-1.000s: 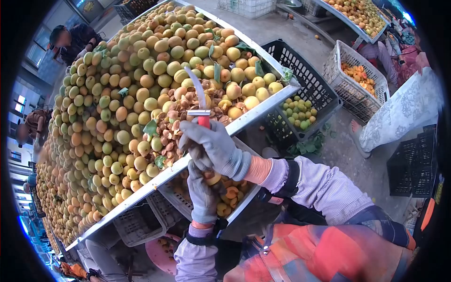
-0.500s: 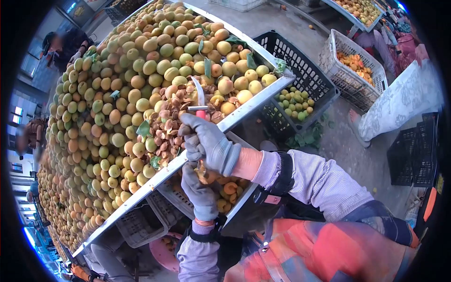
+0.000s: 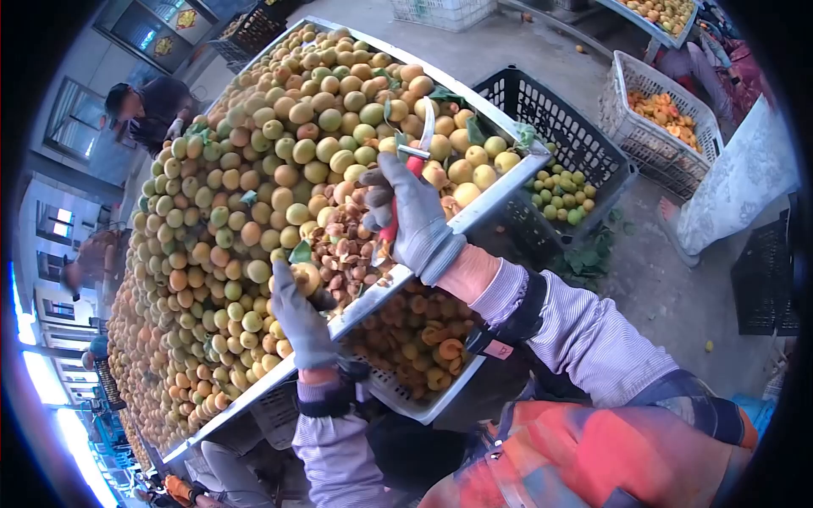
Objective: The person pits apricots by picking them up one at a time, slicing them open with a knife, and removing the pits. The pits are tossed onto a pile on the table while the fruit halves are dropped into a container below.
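The right hand [image 3: 412,218] grips a red-handled knife [image 3: 415,162], while the left hand [image 3: 303,323] holds an apricot [image 3: 306,278] in its fingers beside brown pits [image 3: 345,245].

The white-rimmed table [image 3: 495,190] over there is heaped with yellow, green and orange fruit [image 3: 190,258]. Near its edge lies a pile of brown pits [image 3: 341,252], and green leaves [image 3: 301,251] are scattered about the heap.

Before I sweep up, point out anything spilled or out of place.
Green leaves lie scattered on the floor by the black crate; farther right lies a lone yellowish thing, probably dropped fruit.
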Available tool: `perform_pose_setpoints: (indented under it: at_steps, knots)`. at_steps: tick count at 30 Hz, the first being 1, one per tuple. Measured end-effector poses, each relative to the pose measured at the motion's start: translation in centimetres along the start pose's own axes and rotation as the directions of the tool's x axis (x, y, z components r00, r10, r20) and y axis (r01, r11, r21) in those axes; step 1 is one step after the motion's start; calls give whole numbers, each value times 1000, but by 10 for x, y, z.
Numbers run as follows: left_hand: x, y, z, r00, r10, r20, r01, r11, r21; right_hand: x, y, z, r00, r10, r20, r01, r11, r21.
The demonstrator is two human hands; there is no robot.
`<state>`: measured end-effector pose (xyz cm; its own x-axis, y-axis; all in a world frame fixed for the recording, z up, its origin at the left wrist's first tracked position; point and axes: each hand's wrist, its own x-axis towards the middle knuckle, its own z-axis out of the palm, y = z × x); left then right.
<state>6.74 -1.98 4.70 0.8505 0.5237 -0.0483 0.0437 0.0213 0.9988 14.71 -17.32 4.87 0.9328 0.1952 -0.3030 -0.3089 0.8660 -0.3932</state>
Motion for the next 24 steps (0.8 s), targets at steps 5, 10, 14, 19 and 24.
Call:
perform_pose_setpoints:
  at_steps: [5, 10, 14, 19, 24]
  knots:
    - [31, 16, -27, 959, 284, -10, -171, 604, 779, -4, -1, 4, 999, -26, -23, 24, 997, -79]
    - [23, 23, -46, 961, 262, -87, -223, 923, 315, -5, -8, -3, 999, 40, 7, -39, 991, -126]
    - [-27, 20, -56, 931, 180, 316, -336, 762, 555, -10, -16, -9, 984, 135, 119, -72, 901, -428]
    - [-38, 1, -71, 985, 82, 152, -149, 851, 503, -17, -14, -10, 966, 155, 208, 7, 786, -619]
    - [5, -15, -93, 985, 156, 79, -173, 820, 545, -17, -18, -9, 939, 243, 243, -18, 741, -671]
